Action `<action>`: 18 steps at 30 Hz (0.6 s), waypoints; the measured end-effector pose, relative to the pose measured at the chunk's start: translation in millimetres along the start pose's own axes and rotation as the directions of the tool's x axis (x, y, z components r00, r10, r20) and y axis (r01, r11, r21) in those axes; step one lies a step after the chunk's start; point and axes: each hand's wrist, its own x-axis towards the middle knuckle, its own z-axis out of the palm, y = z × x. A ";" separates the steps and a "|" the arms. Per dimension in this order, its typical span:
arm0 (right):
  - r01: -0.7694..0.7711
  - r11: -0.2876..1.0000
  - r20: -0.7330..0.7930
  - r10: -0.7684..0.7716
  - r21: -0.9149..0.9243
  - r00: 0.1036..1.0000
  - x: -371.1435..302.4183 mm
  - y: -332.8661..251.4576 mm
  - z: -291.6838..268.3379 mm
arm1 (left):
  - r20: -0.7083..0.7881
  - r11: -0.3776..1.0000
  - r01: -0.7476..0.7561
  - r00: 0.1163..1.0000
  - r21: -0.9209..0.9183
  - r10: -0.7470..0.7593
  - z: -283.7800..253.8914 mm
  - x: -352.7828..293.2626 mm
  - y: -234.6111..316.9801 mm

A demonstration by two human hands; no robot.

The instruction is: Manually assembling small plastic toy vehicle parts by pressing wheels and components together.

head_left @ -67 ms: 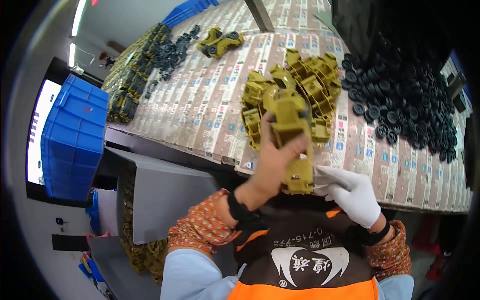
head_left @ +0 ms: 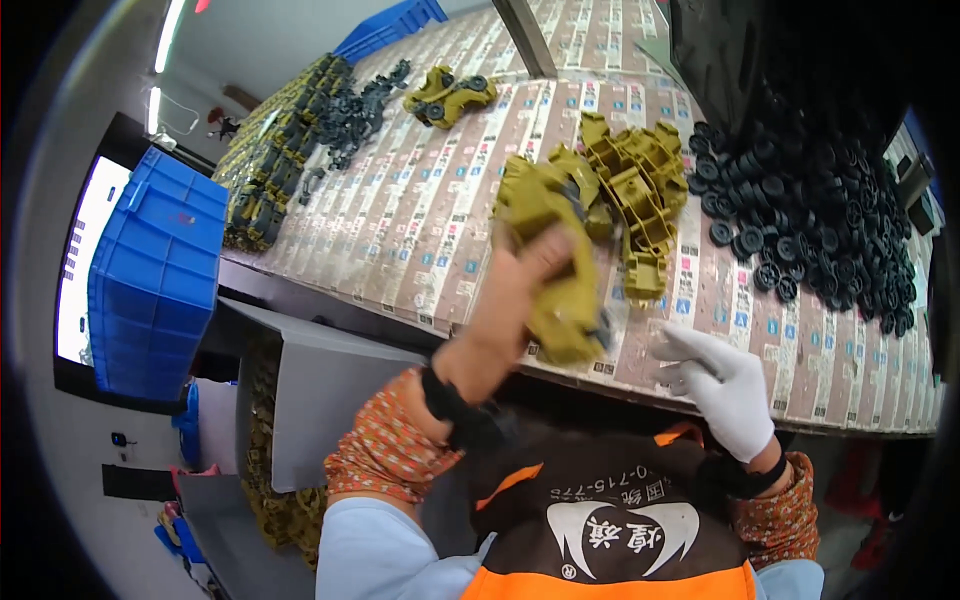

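My bare left hand [head_left: 520, 285] is closed around an olive-yellow plastic toy car body [head_left: 572, 310], held at a tilt over the table's near edge and blurred by motion. A dark part, perhaps a wheel, shows at its lower right end. My right hand [head_left: 722, 390] wears a white glove; its fingers are apart, with nothing seen in them, just right of the car body. Beyond both hands lies a pile of similar olive-yellow bodies [head_left: 640, 195], some with their hollow undersides up. The held body and my left hand hide part of that pile.
Black toy wheels [head_left: 800, 230] are heaped at the right. Farther off, two olive cars with wheels [head_left: 450, 97] lie near small dark parts [head_left: 360, 110]. Packed rows of cars [head_left: 275, 160] line the table's left end. A blue crate [head_left: 155, 270] stands left, above a grey box [head_left: 340, 400].
My left hand has swung the car body left, away from my right hand, and turned it. My gloved right hand is now apart from it, slightly to the right.
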 end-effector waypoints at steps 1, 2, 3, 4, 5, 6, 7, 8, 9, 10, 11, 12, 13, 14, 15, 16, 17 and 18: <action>-0.025 0.999 -0.051 0.027 0.038 0.998 -0.4 -3.3 -7.2 | 0.009 0.996 0.081 0.997 -0.037 -0.080 -7.4 12.5 24.7; -0.051 0.996 -0.111 0.059 0.076 0.992 -0.7 -4.6 -15.6 | -0.012 0.998 0.047 0.999 0.040 -0.046 -14.0 20.1 46.3; -0.055 0.989 -0.142 0.074 0.136 0.987 -5.2 -2.1 -24.1 | -0.056 0.999 0.032 0.998 0.020 -0.031 -31.9 43.3 58.9; -0.042 0.990 -0.138 0.060 0.133 0.989 -6.1 1.7 -28.9 | -0.143 0.994 0.109 0.984 -0.006 -0.109 -69.2 80.2 68.4; -0.070 0.987 -0.171 0.095 0.143 0.981 -6.6 2.5 -32.1 | -0.209 0.990 0.140 0.968 -0.015 -0.140 -96.1 108.6 75.4; -0.091 0.983 -0.199 0.122 0.159 0.972 -8.4 6.8 -34.4 | -0.263 0.957 0.249 0.923 -0.150 -0.281 -131.0 135.9 79.5; -0.089 0.984 -0.207 0.119 0.153 0.971 -10.9 9.4 -35.7 | -0.257 0.949 0.285 0.915 -0.133 -0.310 -155.3 160.6 80.9; -0.081 0.985 -0.209 0.111 0.150 0.972 -13.2 12.6 -37.1 | -0.295 0.947 0.280 0.902 -0.154 -0.315 -181.7 183.1 81.2; -0.090 0.986 -0.201 0.118 0.143 0.972 -16.2 15.3 -38.0 | -0.330 0.945 0.277 0.887 -0.176 -0.322 -203.7 205.1 84.7; -0.108 0.985 -0.208 0.136 0.137 0.969 -19.6 17.3 -39.2 | -0.400 0.868 0.128 0.849 -0.479 -0.346 -199.6 225.8 92.5; -0.110 0.986 -0.231 0.137 0.124 0.963 -22.4 14.4 -38.4 | -0.421 0.869 -0.020 0.880 -0.495 -0.220 -199.0 237.3 96.0; -0.114 0.986 -0.248 0.142 0.124 0.958 -25.7 13.6 -39.2 | -0.445 0.846 -0.163 0.891 -0.507 -0.095 -185.0 241.5 100.8; -0.110 0.986 -0.259 0.139 0.125 0.956 -27.5 11.8 -39.5 | -0.472 0.869 -0.203 0.881 -0.452 -0.040 -195.1 247.4 106.0; -0.105 0.987 -0.264 0.135 0.125 0.955 -28.9 11.3 -39.4 | -0.500 0.886 -0.246 0.866 -0.392 0.019 -206.1 250.8 112.8; -0.104 0.987 -0.265 0.134 0.123 0.955 -30.5 12.5 -40.1 | -0.416 0.935 -0.213 0.906 -0.285 0.079 -204.1 251.7 115.0; -0.110 0.986 -0.274 0.141 0.123 0.951 -32.8 15.2 -42.1 | -0.419 0.934 -0.216 0.904 -0.285 0.081 -203.1 248.7 113.9; -0.116 0.985 -0.280 0.147 0.124 0.949 -33.6 17.7 -44.9 | -0.249 0.992 -0.094 0.966 -0.084 0.070 -201.9 243.7 109.0; -0.120 0.985 -0.288 0.153 0.127 0.945 -33.0 23.2 -49.0 | -0.067 0.990 0.008 0.998 0.141 0.002 -183.3 239.6 99.0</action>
